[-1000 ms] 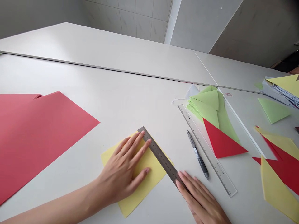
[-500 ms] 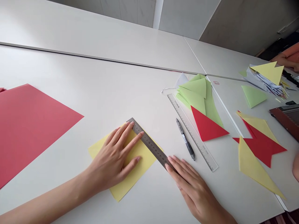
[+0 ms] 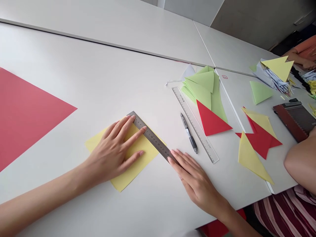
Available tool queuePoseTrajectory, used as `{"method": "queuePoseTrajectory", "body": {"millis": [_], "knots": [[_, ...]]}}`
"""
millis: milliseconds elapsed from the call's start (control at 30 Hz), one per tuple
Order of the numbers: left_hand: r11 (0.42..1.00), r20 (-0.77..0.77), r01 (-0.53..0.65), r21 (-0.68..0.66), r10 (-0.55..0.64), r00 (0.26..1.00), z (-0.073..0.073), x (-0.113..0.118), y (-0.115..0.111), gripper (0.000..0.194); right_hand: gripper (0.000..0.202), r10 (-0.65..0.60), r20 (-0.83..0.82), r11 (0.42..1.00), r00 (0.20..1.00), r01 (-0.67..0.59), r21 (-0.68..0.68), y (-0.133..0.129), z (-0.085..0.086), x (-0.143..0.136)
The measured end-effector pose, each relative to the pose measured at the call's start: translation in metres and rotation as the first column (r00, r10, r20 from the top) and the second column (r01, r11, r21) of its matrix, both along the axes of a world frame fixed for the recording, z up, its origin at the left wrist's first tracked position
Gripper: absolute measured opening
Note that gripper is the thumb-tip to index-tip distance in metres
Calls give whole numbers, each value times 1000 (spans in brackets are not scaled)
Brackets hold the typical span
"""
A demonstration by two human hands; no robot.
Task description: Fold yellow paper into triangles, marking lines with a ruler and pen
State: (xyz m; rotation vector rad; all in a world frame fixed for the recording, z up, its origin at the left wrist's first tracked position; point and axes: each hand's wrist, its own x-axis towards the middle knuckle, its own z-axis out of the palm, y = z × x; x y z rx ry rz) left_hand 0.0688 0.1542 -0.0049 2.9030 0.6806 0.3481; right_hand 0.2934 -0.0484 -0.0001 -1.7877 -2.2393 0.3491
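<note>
A steel ruler (image 3: 156,143) lies diagonally along the upper right edge of a yellow sheet (image 3: 138,161) on the white table. My left hand (image 3: 111,151) rests on the sheet with its fingers spread, two or more fingertips touching the ruler's upper end. Over the ruler's lower right end lies my right hand (image 3: 197,181), fingers stretched out and close together, hiding that end. Both hands lie flat.
Right of my hands are a pen (image 3: 189,133), a clear ruler (image 3: 195,125), green papers (image 3: 202,89) and red and yellow folded pieces (image 3: 254,161). Red paper (image 3: 29,115) lies left. A person's arm (image 3: 302,159) and a dark red board (image 3: 293,120) are at right.
The whole view has shifted, so the table things appear higher and more of the person at the right shows. Both hands keep their places on the ruler and sheet.
</note>
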Motion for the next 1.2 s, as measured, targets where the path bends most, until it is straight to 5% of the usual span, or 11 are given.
{"method": "queuePoseTrajectory", "body": {"millis": [1200], "knots": [[1000,23,-3,-7,4,1000,-1,2,0,60,64,-26,-34,999,999,26,-19,0,0,-8]]}}
